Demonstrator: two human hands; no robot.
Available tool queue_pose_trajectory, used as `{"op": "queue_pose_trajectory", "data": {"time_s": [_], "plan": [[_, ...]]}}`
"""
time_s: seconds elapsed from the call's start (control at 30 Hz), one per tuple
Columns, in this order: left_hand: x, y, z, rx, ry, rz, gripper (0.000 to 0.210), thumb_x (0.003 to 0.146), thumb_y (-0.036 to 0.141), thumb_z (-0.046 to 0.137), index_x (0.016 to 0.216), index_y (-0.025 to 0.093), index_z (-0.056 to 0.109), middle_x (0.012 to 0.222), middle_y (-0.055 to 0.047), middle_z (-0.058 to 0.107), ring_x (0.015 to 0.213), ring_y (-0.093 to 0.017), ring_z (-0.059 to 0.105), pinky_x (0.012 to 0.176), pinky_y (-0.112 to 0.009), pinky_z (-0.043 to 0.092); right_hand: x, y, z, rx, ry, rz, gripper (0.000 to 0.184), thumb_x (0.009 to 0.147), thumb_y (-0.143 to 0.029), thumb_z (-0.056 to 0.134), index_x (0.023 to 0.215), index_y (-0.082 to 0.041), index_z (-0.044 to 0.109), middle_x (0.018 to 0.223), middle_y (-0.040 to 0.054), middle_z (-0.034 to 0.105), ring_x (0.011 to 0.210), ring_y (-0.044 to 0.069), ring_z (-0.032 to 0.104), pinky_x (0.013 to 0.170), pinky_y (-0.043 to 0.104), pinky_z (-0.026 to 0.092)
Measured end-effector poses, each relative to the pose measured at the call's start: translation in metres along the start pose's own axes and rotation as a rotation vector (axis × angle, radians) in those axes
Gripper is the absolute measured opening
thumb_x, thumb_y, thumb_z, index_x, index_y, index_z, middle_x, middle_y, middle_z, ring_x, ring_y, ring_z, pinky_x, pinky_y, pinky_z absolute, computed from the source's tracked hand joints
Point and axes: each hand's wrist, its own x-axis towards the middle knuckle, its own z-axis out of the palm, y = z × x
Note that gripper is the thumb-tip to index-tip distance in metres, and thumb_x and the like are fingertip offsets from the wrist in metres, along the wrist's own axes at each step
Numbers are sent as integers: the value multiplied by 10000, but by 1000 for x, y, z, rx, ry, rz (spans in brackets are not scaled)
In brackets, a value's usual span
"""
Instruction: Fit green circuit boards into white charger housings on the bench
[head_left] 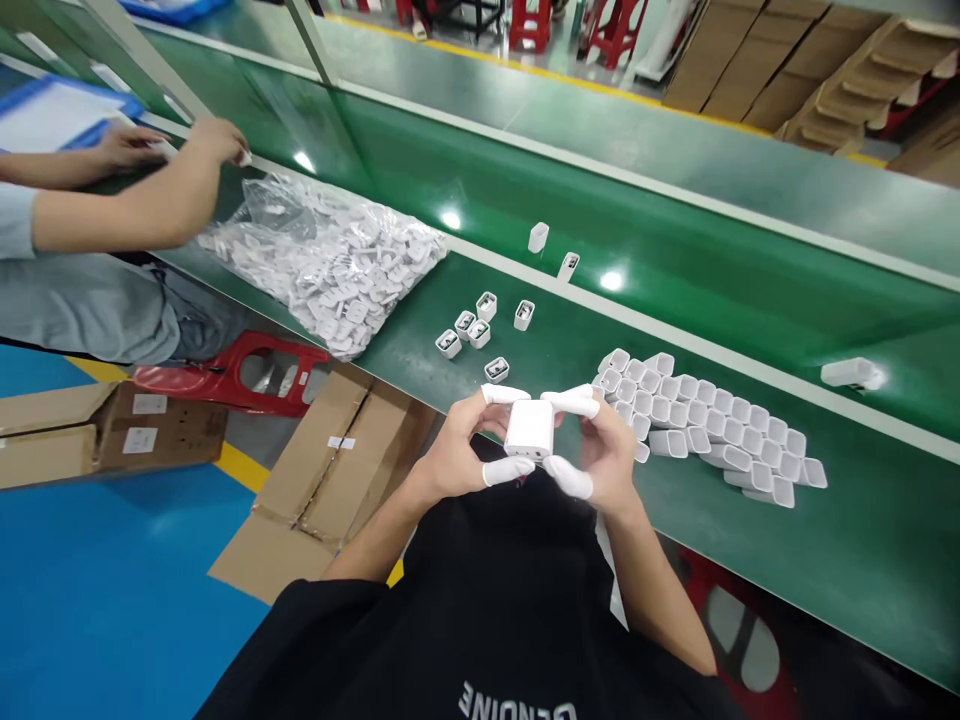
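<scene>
A white charger housing [529,430] is held up in front of my chest, between both hands. My left hand [466,445] pinches its left side with thumb and finger in white finger cots. From the right, my right hand [602,450] grips it the same way, also in white cots. Just beyond my hands, several white housings with dark parts inside, such as this one [496,370], stand on the green bench [405,350]. To the right lies a cluster of hollow white housings [697,410], some upright and some tipped over.
A clear plastic bag of small white parts [337,260] lies on the left of the bench. Beyond it are a co-worker's hands [214,140]. Open cardboard boxes [322,470] and a red stool [232,375] stand below. A loose white housing [851,373] lies far right.
</scene>
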Motion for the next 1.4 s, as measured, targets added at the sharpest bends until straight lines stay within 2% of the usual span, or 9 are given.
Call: {"op": "queue_pose_trajectory", "data": {"time_s": [0.17, 0.3, 0.47, 0.63, 0.87, 1.1, 1.2, 1.3, 1.4], "plan": [[7, 1, 15, -146, 308, -37, 595, 762, 509, 1048, 1147, 199, 715, 1079, -70, 845, 938, -237, 865, 794, -290, 727, 23, 13, 18, 339, -16, 290, 393, 922, -544, 910, 1186, -259, 846, 878, 9, 681, 813, 203, 646, 803, 389, 581], [11, 2, 32, -319, 480, -53, 515, 815, 511, 1026, 1076, 218, 692, 1052, -53, 828, 921, -246, 861, 802, -380, 768, 36, 11, 30, 429, -24, 511, 485, 867, -673, 926, 1118, -261, 876, 859, 16, 731, 799, 213, 655, 820, 397, 592], [12, 5, 38, -371, 559, -37, 536, 781, 530, 1053, 1049, 234, 696, 1008, -37, 816, 898, -239, 851, 819, -402, 771, 45, 5, 34, 507, -36, 570, 539, 776, -695, 982, 1078, -257, 895, 866, 25, 774, 777, 214, 673, 763, 383, 604], [12, -4, 44, -369, 656, 29, 497, 802, 532, 1034, 1039, 256, 695, 971, -11, 803, 849, -184, 812, 760, -307, 723, 53, 3, 39, 551, -62, 612, 473, 768, -612, 1014, 1032, -240, 889, 871, 34, 792, 777, 203, 688, 679, 329, 584], [26, -18, 48, -348, 775, 16, 504, 832, 581, 991, 1016, 239, 669, 975, -20, 809, 837, -180, 809, 789, -307, 683, 68, 12, 47, 566, -73, 640, 462, 761, -616, 1005, 927, -205, 875, 888, 60, 826, 807, 204, 716, 725, 327, 580], [53, -34, 48, -346, 841, 47, 583, 788, 634, 995, 1015, 237, 633, 989, -27, 809, 795, -192, 789, 779, -349, 672, 90, 31, 41, 525, -144, 619, 469, 752, -625, 987, 937, -209, 873, 890, 54, 825, 809, 207, 725, 732, 333, 574], [67, -44, 44, -349, 794, 78, 560, 826, 645, 964, 1058, 246, 647, 993, -39, 791, 826, -200, 789, 773, -341, 656, 106, 39, 34, 422, -171, 560, 441, 802, -611, 944, 963, -210, 857, 846, 37, 797, 757, 193, 687, 702, 338, 547], [84, -53, 27, -275, 685, 21, 587, 848, 656, 948, 1169, 256, 664, 998, -46, 756, 801, -182, 759, 764, -333, 634, 130, 53, 13, 158, -156, 380, 365, 832, -552, 905, 982, -227, 832, 847, 23, 777, 751, 194, 653, 740, 365, 546], [112, -58, -13, -109, 667, -32, 606, 898, 630, 918, 1297, 263, 646, 1051, -50, 734, 819, -164, 735, 800, -328, 629, 162, 83, -24, -311, -85, 150, 345, 841, -506, 864, 1059, -244, 808, 982, 45, 785, 864, 233, 666, 818, 390, 541]]}}
